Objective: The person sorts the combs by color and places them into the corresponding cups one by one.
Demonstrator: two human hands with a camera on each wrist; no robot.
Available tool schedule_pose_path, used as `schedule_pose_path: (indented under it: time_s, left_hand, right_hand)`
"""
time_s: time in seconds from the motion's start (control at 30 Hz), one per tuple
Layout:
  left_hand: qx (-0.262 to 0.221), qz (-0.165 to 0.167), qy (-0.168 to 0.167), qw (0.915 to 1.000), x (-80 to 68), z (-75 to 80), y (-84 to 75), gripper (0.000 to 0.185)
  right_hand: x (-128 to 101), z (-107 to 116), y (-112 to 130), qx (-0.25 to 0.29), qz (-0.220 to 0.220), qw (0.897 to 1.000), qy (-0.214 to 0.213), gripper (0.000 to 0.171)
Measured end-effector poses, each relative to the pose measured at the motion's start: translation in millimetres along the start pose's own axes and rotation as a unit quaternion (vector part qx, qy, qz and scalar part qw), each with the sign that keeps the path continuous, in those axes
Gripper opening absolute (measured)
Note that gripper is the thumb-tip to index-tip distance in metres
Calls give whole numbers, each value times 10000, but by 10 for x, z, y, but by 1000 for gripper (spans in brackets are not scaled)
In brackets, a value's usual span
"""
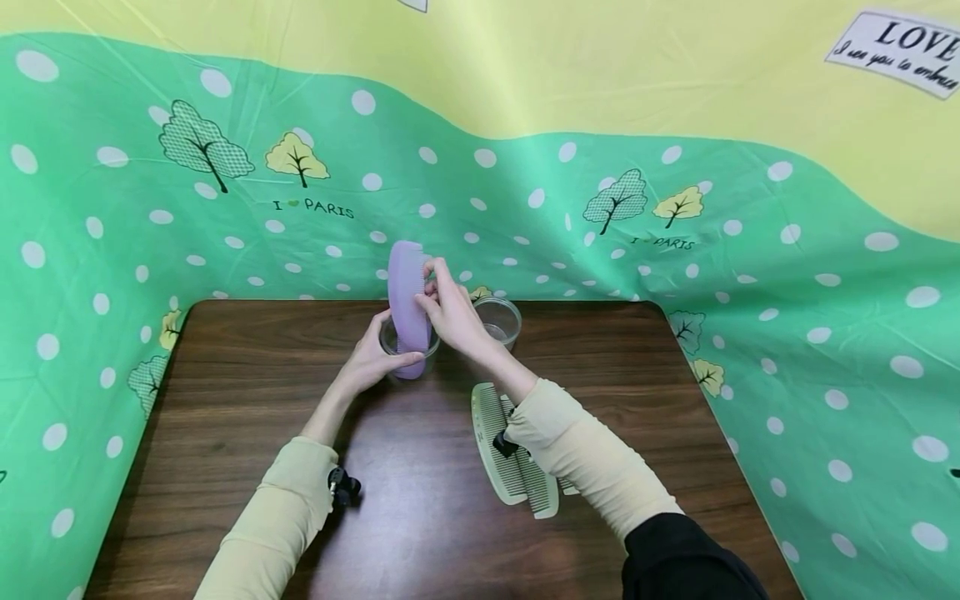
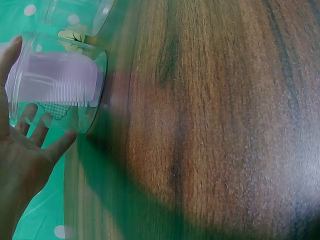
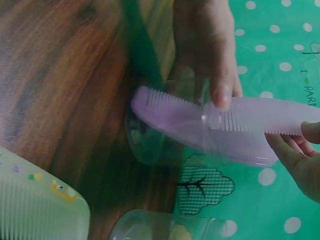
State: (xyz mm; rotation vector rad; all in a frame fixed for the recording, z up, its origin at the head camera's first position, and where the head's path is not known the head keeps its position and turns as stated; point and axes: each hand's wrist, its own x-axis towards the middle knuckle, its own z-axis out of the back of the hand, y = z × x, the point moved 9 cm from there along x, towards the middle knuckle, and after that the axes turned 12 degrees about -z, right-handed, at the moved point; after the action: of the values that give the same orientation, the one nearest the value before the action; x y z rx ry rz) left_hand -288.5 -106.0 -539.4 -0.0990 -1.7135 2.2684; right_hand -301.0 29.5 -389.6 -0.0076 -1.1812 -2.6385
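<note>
Pale yellow sleeves, black cuff at right elbow, wrist-mounted black cameras.
</note>
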Motion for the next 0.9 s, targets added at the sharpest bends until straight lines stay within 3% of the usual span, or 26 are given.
schedule_pose_path:
  time_s: [0.57,0.9]
  left_hand:
    - [24,-39,-38,10000,-12,4,-25,103]
    - [57,-14,-26,10000,-10,9,-16,104]
  right_hand:
    - [19,-276,-211,-422,-135,9984,348,27]
    - [17,-346,-284,-771,-236,9963,305,27]
